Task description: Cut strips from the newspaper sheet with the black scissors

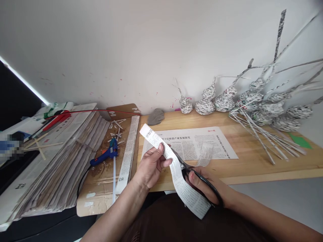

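Between thumb and fingers, my left hand (152, 164) pinches a long newspaper strip (183, 185) near its upper end. The strip's lower part curls down over my lap. My right hand (205, 183) grips black-handled scissors (217, 193), whose blades lie along the strip's right edge, pointing up toward my left fingers. How far the blades are apart is partly hidden. Behind the hands, a newspaper sheet (222, 148) lies on the wooden table (176, 119). A narrower printed piece (205, 154) hangs behind the scissors, over that sheet.
Left are a tall stack of newspapers (73, 161), a blue glue gun (106, 156) on cardboard (99, 188), and cut strips (127, 158). A grey lump (155, 116) sits by the wall. Woven paper gourds (205, 102), rolled paper sticks (264, 141) and a green piece (300, 140) are right.
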`<state>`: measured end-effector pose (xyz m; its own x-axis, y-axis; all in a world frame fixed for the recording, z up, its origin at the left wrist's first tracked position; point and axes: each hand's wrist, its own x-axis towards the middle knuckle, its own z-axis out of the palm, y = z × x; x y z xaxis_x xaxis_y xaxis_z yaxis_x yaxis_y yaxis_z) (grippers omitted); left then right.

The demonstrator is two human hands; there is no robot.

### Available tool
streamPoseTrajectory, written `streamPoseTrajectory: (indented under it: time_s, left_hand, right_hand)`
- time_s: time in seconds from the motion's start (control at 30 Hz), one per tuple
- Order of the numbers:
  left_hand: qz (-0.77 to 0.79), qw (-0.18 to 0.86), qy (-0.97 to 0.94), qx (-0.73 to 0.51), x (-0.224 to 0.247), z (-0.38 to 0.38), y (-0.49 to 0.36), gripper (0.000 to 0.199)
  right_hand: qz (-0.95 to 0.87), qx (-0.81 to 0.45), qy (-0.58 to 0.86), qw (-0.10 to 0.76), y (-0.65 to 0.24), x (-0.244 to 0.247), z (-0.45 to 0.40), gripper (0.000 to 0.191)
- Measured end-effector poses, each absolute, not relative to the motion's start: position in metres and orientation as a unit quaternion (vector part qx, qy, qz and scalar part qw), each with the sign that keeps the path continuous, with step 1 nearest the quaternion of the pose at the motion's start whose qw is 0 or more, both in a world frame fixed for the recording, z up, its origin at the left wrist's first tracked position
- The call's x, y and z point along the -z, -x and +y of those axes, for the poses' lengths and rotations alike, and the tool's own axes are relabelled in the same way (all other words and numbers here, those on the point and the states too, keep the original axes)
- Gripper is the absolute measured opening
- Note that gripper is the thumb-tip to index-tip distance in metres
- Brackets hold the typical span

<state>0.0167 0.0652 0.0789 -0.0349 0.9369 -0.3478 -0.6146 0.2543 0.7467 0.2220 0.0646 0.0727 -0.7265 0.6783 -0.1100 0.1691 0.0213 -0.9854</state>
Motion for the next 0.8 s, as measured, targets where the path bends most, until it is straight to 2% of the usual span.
streamPoseTrajectory:
  time_s: [0.27, 0.6, 0.8]
  left_hand:
    - [0.420, 0.677, -0.201, -0.570, -0.077, 0.060, -0.028, 0.034]
    - [0.418, 0.663, -0.209, -0.585, -0.075, 0.062, -0.026, 0.028]
    - [0.418, 0.657, -0.212, -0.590, -0.079, 0.062, -0.023, 0.034]
  right_hand:
    - [-0.655, -0.667, 0.289, 0.209, -0.218, -0.074, 0.064, 0.065]
    - [-0.648, -0.658, 0.326, 0.202, -0.214, -0.075, 0.063, 0.070]
    - [-0.645, -0.659, 0.334, 0.194, -0.216, -0.075, 0.063, 0.067]
